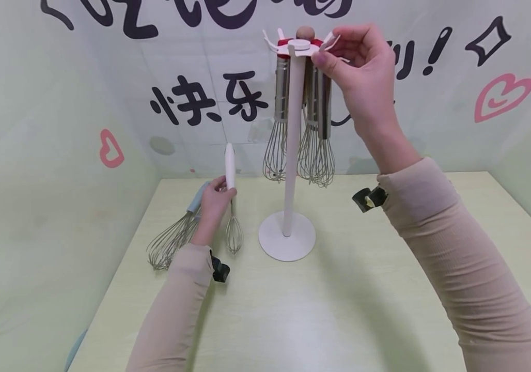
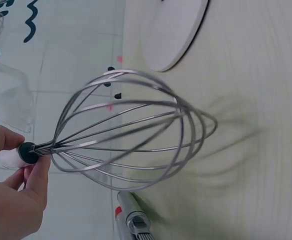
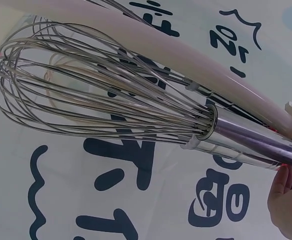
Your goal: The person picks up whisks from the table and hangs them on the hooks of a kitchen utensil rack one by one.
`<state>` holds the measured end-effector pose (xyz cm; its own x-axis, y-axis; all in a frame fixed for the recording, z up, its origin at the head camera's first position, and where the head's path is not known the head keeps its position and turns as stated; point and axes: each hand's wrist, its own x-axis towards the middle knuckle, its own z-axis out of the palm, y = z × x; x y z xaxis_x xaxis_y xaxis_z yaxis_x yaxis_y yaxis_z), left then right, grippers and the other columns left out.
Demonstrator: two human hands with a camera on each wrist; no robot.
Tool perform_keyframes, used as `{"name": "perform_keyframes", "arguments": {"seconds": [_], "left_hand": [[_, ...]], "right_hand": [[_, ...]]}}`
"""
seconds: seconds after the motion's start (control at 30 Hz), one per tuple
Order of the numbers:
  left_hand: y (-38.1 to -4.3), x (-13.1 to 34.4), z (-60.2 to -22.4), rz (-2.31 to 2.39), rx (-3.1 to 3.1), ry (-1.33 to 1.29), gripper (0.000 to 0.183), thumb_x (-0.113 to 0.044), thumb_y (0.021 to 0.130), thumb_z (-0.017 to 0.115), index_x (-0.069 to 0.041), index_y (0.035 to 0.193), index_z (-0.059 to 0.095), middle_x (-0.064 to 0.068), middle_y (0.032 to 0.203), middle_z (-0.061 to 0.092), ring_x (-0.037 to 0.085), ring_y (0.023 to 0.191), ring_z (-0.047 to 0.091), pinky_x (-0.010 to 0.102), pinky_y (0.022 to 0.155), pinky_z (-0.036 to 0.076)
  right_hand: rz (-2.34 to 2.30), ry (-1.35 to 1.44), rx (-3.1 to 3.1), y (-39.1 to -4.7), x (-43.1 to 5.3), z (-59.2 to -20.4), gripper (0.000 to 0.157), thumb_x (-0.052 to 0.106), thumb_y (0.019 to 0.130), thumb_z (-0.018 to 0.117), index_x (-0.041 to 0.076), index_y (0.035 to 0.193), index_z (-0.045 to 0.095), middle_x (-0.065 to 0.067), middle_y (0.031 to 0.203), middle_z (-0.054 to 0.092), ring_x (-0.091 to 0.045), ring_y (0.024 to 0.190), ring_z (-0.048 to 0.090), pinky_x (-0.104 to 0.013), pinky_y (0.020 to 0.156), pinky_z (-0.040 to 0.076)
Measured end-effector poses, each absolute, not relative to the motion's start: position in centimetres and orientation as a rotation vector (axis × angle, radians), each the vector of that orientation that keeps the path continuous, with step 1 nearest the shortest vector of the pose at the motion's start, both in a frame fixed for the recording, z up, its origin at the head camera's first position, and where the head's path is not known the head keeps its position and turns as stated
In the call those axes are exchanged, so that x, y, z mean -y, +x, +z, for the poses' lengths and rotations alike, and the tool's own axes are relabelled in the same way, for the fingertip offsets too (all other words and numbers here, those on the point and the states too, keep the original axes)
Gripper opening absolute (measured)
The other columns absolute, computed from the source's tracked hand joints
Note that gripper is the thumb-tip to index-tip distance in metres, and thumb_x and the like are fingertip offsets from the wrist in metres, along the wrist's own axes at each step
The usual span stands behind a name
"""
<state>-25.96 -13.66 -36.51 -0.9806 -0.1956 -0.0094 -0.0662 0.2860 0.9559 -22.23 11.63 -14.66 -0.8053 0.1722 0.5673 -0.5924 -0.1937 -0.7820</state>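
My left hand [image 1: 213, 206] holds a white-handled whisk [image 1: 230, 168] with its handle up and its wires pointing down over the table. In the left wrist view, thumb and fingers pinch the handle near its dark collar [image 2: 27, 153]. My right hand [image 1: 371, 77] is raised to the top of a white stand [image 1: 295, 119], thumb and fingers pinching one of its hooks. Several steel-handled whisks hang from this stand, among them a whisk [image 1: 324, 108] just below my right hand. The right wrist view shows its steel handle [image 3: 256, 136] reaching up to my fingertips.
Left of my left hand, whisks lie on the table [image 1: 265, 310], one with a light blue handle [image 1: 198, 198]. The stand's round base [image 1: 272, 243] rests mid-table. A printed cloth [image 1: 191, 139] with black lettering hangs close behind.
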Motion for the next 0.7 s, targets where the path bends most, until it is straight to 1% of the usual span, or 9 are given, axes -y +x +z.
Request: {"name": "perform_keyframes", "arguments": {"seconds": [0.13,0.43,0.53,0.7], "left_hand": [[-25.8,13.4,-35.4,-1.857,2.363,0.219,0.052,-0.004,0.087,0.057,-0.002,0.138,0.047,0.017,0.131,0.054,0.029,0.119,0.056,0.035,0.099,0.052],[-25.3,12.7,-32.9,-1.932,2.273,0.164,0.052,-0.004,0.088,0.061,-0.008,0.138,0.048,0.016,0.135,0.054,0.028,0.122,0.056,0.035,0.103,0.051],[-25.1,12.6,-32.3,-1.949,2.248,0.159,0.053,-0.004,0.088,0.061,-0.010,0.138,0.047,0.016,0.133,0.055,0.026,0.120,0.056,0.034,0.103,0.051],[-24.8,12.3,-31.2,-1.999,2.172,0.127,0.052,-0.001,0.088,0.060,-0.009,0.138,0.048,0.016,0.130,0.056,0.021,0.116,0.057,0.028,0.102,0.051]], "right_hand": [[2.031,0.488,1.589,-22.3,-11.8,-14.6,0.027,-0.008,0.076,0.073,0.008,0.094,0.060,0.000,0.086,0.062,-0.012,0.082,0.056,-0.018,0.077,0.051],[2.030,0.490,1.593,-22.3,-11.8,-14.5,0.027,-0.008,0.076,0.073,0.008,0.094,0.060,0.000,0.086,0.061,-0.013,0.083,0.056,-0.018,0.077,0.051],[2.030,0.488,1.597,-22.3,-11.8,-14.5,0.027,-0.007,0.076,0.073,0.008,0.094,0.060,0.000,0.087,0.061,-0.013,0.083,0.056,-0.018,0.077,0.051],[2.018,0.481,1.613,-22.1,-11.5,-14.5,0.029,-0.007,0.075,0.075,0.009,0.092,0.058,0.000,0.086,0.061,-0.013,0.084,0.056,-0.018,0.079,0.051]]}}
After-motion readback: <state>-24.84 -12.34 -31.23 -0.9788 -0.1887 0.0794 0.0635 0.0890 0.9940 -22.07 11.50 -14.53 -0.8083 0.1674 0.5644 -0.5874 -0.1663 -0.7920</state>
